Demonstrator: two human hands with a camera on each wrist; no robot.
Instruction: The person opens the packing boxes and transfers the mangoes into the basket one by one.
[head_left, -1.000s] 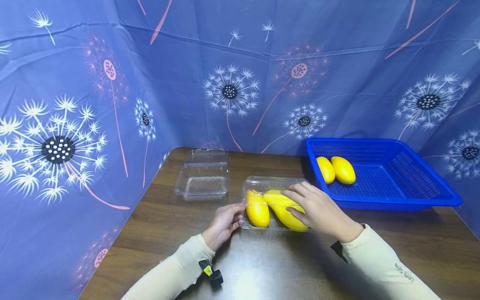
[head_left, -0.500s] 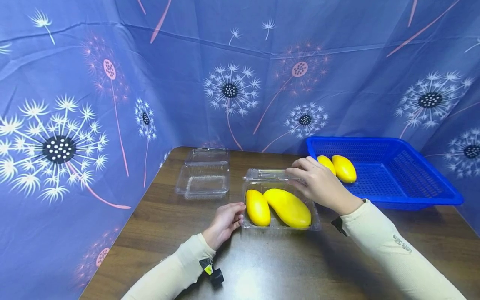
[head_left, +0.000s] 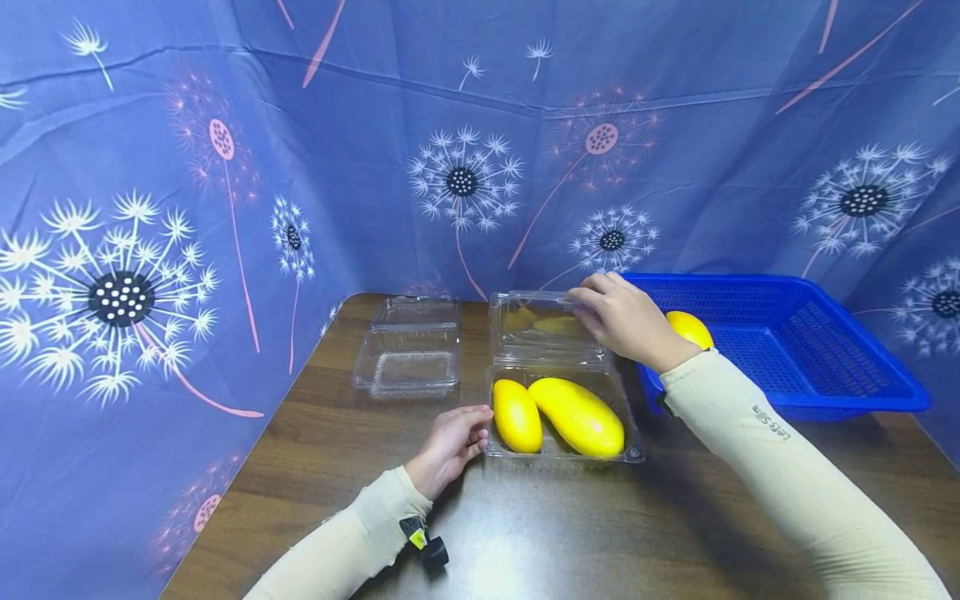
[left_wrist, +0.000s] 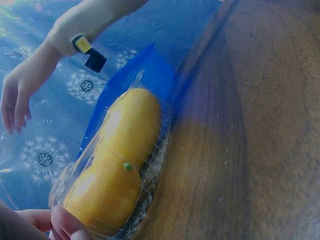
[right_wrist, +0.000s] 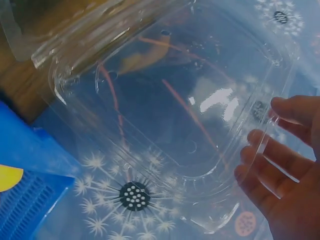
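A clear plastic clamshell container [head_left: 634,437] stands with its lid [head_left: 536,343] raised at the back. Two yellow mangoes lie in its base: a smaller mango [head_left: 517,417] on the left and a larger mango [head_left: 581,417] beside it. My left hand [head_left: 447,446] pinches the base's left rim, thumb and fingertips at the edge in the left wrist view. Up at the lid's far right corner, my right hand [head_left: 633,321] holds the lid's edge; the right wrist view shows the thumb [right_wrist: 295,107] on one side and the fingers spread along the other.
Another clear container [head_left: 408,375] lies open to the left. At the right, a blue plastic basket [head_left: 780,408] holds a mango [head_left: 688,327], partly behind my right hand. A patterned blue cloth [head_left: 352,183] closes off the back and sides of the wooden table [head_left: 337,467].
My right hand has moved up and back, swinging the lid from low over the mangoes to upright. My left hand has stayed at the base's left edge.
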